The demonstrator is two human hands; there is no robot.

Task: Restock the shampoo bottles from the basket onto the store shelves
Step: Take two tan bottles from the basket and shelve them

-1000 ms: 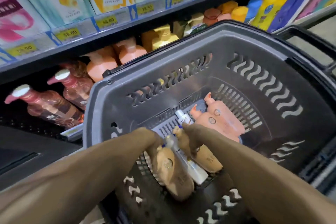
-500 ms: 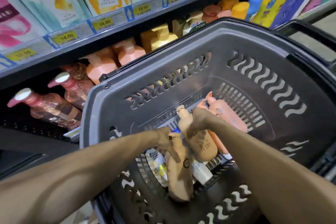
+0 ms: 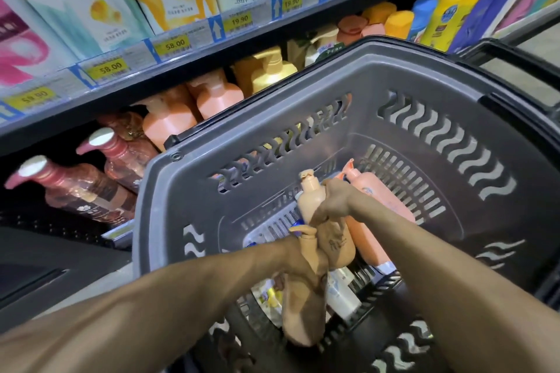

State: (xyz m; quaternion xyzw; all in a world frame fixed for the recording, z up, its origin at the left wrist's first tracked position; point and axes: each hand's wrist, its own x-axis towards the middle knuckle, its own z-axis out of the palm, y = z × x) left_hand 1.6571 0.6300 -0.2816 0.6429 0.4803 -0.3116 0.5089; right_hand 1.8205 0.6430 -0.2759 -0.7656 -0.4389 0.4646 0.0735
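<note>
1. The pick-up step is judged to be in hand: two bottles are held inside the grey basket [image 3: 303, 91], and neither is at the shelf yet.
2. The left hand [image 3: 303, 263] is curled round the neck of the first tan bottle [image 3: 300, 315], whose body hangs below the hand.
3. The right hand [image 3: 335, 201] is closed round the second tan bottle [image 3: 309, 203]. Its pump head stands just beyond the fingers, and its body runs back under the palm.
4. Whether the two bottles touch between the hands cannot be told.
5. Loose peach bottles [image 3: 375, 215] are seen just right of the right hand, and a white bottle [image 3: 342, 297] lies beneath both hands.
6. Next, both bottles are to be raised over the rim beyond the hands and carried up and left, under the price rail [image 3: 194, 42], towards the shelved peach bottles [image 3: 169, 121].
7. Care is called for so that no pump head is caught on the slotted wall. No matching tan stock is seen, so a slot must be found.
</note>
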